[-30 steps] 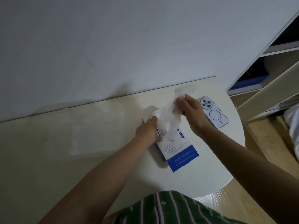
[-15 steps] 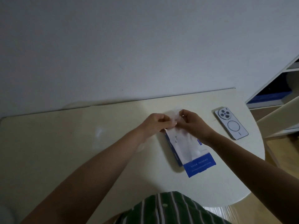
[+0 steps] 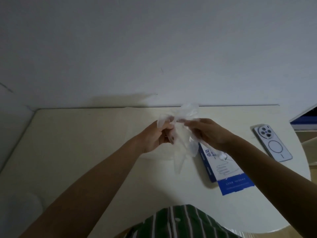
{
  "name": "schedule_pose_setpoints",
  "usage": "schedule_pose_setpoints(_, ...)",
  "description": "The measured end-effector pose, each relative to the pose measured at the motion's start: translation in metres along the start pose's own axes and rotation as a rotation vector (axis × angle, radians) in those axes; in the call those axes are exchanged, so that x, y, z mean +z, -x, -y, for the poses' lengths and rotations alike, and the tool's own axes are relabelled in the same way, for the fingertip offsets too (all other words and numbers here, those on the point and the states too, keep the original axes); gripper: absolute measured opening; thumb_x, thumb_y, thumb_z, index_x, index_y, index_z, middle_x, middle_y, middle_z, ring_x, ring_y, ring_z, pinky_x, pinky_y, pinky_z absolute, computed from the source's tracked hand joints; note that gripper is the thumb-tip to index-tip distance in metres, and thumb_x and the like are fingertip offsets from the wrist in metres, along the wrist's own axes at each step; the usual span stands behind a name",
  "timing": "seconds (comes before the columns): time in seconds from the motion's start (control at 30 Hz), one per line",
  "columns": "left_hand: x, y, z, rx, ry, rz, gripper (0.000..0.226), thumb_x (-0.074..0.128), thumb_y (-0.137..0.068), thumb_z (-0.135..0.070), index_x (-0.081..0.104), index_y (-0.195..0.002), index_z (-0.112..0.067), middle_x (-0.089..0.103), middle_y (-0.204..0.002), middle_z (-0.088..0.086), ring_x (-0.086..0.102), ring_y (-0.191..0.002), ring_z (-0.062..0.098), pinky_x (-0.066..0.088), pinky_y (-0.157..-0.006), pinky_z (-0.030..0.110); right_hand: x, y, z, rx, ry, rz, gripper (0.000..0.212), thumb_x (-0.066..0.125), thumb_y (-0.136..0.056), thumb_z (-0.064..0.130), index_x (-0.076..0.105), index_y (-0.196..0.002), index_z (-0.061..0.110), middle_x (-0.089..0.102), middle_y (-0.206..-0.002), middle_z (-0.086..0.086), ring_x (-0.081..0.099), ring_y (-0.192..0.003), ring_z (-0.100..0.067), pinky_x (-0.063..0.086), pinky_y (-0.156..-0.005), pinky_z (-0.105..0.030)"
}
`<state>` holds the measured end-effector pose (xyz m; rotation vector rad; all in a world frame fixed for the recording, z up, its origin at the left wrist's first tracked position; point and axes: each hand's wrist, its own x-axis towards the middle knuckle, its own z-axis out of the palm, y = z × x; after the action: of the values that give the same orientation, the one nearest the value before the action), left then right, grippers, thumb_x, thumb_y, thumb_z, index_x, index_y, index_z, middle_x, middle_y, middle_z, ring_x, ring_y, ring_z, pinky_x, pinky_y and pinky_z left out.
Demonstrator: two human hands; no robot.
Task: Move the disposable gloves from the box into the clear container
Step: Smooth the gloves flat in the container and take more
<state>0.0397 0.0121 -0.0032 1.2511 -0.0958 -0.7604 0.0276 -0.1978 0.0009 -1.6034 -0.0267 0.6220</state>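
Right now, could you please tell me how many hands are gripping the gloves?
2: the left hand grips the gloves on the left; the right hand pinches them on the right, near the box.

We note a white phone, camera side up, on the cream table, R side; shelf unit beyond.

Stretches both bare forearms forward and inward. Pinches clear glove in curled fingers of left hand; grips same glove with right hand, fingertips just beside the left's.
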Motion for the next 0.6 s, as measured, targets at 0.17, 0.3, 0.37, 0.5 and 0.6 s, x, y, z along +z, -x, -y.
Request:
schedule_pose_setpoints(0.17, -0.037, 0.024, 0.007, -0.068, -0.129, -0.206, 0.027, 0.036, -0.104, -0.012, 0.062, -0.107, -0.006, 0.055, -0.056, 0.002, 0.055, -0.056, 0.015, 0.05, -0.062, 0.027, 0.022, -0.025, 0.014, -0.064, -0.223, -0.126, 0.027, 0.061, -0.091, 0.015, 0.056, -0.105, -0.007, 0.053, -0.089, -0.022, 0.048, -0.075, -0.03, 0.047, -0.069, -0.029)
schedule_pose_setpoints(0.3, -0.069, 0.036, 0.01, -0.104, -0.094, -0.558, 0.025, 0.04, -0.101, -0.014, 0.061, -0.093, -0.004, 0.059, -0.071, 0.012, 0.058, -0.058, 0.02, 0.053, -0.058, 0.029, 0.035, -0.039, 0.019, -0.083, -0.125, -0.144, 0.024, 0.063, -0.086, 0.002, 0.057, -0.102, -0.014, 0.055, -0.067, -0.008, 0.042, -0.056, -0.016, 0.034, -0.05, -0.022)
schedule_pose_setpoints(0.37, -0.077, 0.035, 0.006, 0.01, 0.02, -0.71, 0.026, 0.041, -0.102, -0.024, 0.059, -0.095, -0.006, 0.058, -0.078, 0.011, 0.057, -0.064, 0.021, 0.052, -0.062, 0.031, 0.039, -0.041, 0.021, -0.041, 0.008, -0.062, 0.025, 0.067, -0.082, 0.0, 0.059, -0.105, -0.008, 0.052, -0.06, -0.004, 0.034, -0.053, -0.015, 0.026, -0.047, -0.023)
schedule_pose_setpoints(0.5, -0.081, 0.028, -0.006, 0.191, -0.143, -0.688, 0.046, 0.05, -0.089, -0.054, 0.057, -0.113, -0.016, 0.064, -0.108, 0.005, 0.059, -0.098, 0.019, 0.046, -0.089, 0.033, 0.047, -0.043, 0.031, 0.027, 0.2, 0.2, 0.036, 0.063, -0.088, 0.002, 0.059, -0.122, 0.013, 0.065, -0.077, -0.008, 0.033, -0.05, -0.009, 0.027, -0.045, -0.017)
schedule_pose_setpoints(0.6, -0.078, 0.023, -0.012, 0.04, -0.335, -0.404, 0.086, 0.059, -0.064, -0.072, 0.049, -0.132, -0.021, 0.057, -0.127, -0.003, 0.054, -0.114, 0.013, 0.043, -0.098, 0.032, 0.05, -0.049, 0.04, 0.09, 0.257, 0.383, 0.038, 0.061, -0.09, 0.004, 0.058, -0.125, 0.018, 0.062, -0.083, -0.011, 0.033, -0.052, -0.01, 0.028, -0.047, -0.019)
